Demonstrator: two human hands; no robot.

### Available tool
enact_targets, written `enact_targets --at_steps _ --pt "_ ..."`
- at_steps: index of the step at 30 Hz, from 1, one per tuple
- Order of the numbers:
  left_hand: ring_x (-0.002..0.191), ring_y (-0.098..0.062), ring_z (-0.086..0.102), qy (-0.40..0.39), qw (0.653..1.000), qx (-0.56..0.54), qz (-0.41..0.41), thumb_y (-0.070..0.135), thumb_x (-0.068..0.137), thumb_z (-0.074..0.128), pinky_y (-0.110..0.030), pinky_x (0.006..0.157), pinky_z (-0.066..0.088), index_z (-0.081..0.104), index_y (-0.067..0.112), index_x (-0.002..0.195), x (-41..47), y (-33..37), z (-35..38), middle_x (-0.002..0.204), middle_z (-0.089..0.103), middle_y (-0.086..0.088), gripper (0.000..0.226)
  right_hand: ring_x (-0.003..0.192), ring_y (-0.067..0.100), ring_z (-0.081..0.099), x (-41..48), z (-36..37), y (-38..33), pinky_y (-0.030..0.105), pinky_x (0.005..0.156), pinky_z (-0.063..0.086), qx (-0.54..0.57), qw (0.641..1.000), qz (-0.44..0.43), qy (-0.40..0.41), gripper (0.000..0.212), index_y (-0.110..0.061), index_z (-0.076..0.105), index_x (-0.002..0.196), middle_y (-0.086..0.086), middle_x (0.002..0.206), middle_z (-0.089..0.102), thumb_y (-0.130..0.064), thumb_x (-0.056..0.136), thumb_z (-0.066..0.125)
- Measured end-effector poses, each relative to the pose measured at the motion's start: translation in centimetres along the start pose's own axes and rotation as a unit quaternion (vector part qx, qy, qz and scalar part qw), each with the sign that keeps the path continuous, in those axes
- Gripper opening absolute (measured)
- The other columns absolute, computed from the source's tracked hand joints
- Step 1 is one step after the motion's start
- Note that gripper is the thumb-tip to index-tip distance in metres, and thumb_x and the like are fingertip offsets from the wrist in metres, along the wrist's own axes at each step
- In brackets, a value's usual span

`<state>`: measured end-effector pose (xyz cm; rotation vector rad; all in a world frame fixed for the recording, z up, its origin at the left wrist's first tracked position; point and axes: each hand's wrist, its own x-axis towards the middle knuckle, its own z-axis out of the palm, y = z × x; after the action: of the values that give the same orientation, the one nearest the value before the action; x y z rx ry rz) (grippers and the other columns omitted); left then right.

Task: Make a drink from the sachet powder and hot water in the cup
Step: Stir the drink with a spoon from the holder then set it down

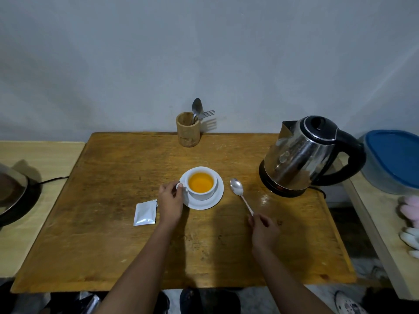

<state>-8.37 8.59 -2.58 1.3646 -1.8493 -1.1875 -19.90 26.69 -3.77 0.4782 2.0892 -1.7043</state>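
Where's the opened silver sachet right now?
The flat silver foil sachet lies on the wooden table, just left of the left hand and the white saucer.

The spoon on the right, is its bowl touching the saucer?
Apart. The head view shows a strip of bare wooden table between the spoon bowl and the saucer rim. The right hand holds the spoon's handle end.

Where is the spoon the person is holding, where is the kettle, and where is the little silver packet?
spoon (236, 185), head view, on its bowl, right of the saucer.
kettle (297, 159), head view, on its shiny steel body.
silver packet (145, 213), head view, on the middle of its flat face.
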Motion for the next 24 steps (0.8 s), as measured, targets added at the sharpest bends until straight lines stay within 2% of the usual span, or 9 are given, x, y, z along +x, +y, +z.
enact_targets --at_steps 2,4,7,12,16,19,24 --pt "0.094 -0.013 0.045 0.002 1.0 -0.004 -0.002 0.019 0.092 0.049 -0.025 0.086 0.034 0.064 0.004 0.109 -0.1 0.2 -0.1 0.115 0.056 -0.019 0.028 0.086 0.023 0.063 0.1 0.0 0.2 0.024 0.063 0.048 -0.052 0.999 -0.008 -0.005 0.019 -0.006 0.065 0.105 0.012 0.099 0.068 -0.014 0.089 0.06" --pt "0.095 -0.014 0.047 0.005 1.0 -0.01 -0.004 0.019 0.091 0.05 -0.026 0.086 0.035 0.063 0.003 0.11 -0.1 0.3 -0.2 0.115 0.055 -0.018 0.028 0.087 0.021 0.059 0.3 0.2 0.1 0.028 0.067 0.045 -0.127 0.991 -0.034 -0.015 0.021 -0.007 0.066 0.104 0.006 0.095 0.063 -0.02 0.088 0.062" --pt "0.095 -0.015 0.049 0.012 1.0 -0.013 0.002 0.018 0.091 0.051 -0.026 0.085 0.036 0.064 0.002 0.11 -0.3 0.5 -0.3 0.113 0.058 -0.018 0.028 0.083 0.02 0.057 0.4 0.7 -0.1 0.031 0.07 0.043 -0.181 0.981 -0.056 -0.034 0.019 -0.006 0.067 0.099 0.004 0.088 0.06 -0.021 0.088 0.062" --pt "0.093 -0.017 0.053 0.021 1.0 -0.015 0.013 0.017 0.09 0.053 -0.025 0.082 0.038 0.066 0.001 0.106 -0.4 0.5 -0.4 0.109 0.061 -0.017 0.026 0.08 0.02 0.059 0.8 1.0 0.0 0.024 0.059 0.042 -0.245 0.964 -0.091 -0.047 0.017 -0.005 0.067 0.096 0.01 0.092 0.067 -0.019 0.088 0.062" --pt "0.094 -0.018 0.054 0.022 1.0 -0.018 0.004 0.018 0.09 0.054 -0.027 0.082 0.038 0.065 0.001 0.107 -0.3 0.5 -0.4 0.11 0.061 -0.016 0.027 0.08 0.019 0.058 1.2 1.0 0.2 0.025 0.067 0.04 -0.285 0.951 -0.111 -0.049 0.014 -0.004 0.068 0.094 0.014 0.094 0.069 -0.015 0.087 0.062" --pt "0.092 -0.017 0.052 0.021 1.0 -0.013 0.01 0.018 0.09 0.053 -0.027 0.083 0.038 0.065 0.001 0.107 -0.4 0.5 -0.4 0.109 0.06 -0.017 0.027 0.078 0.018 0.056 1.4 1.1 0.2 0.025 0.066 0.038 -0.308 0.943 -0.117 -0.052 0.015 -0.003 0.068 0.092 0.015 0.094 0.069 -0.015 0.088 0.062" --pt "0.098 -0.025 0.057 0.012 1.0 -0.001 0.018 0.018 0.09 0.052 -0.03 0.087 0.043 0.064 0.004 0.109 -0.1 0.2 -0.5 0.11 0.06 -0.017 0.026 0.076 0.017 0.054 1.6 0.8 0.2 0.022 0.054 0.034 -0.341 0.926 -0.149 -0.067 0.015 -0.003 0.068 0.093 0.014 0.094 0.069 -0.015 0.089 0.059"
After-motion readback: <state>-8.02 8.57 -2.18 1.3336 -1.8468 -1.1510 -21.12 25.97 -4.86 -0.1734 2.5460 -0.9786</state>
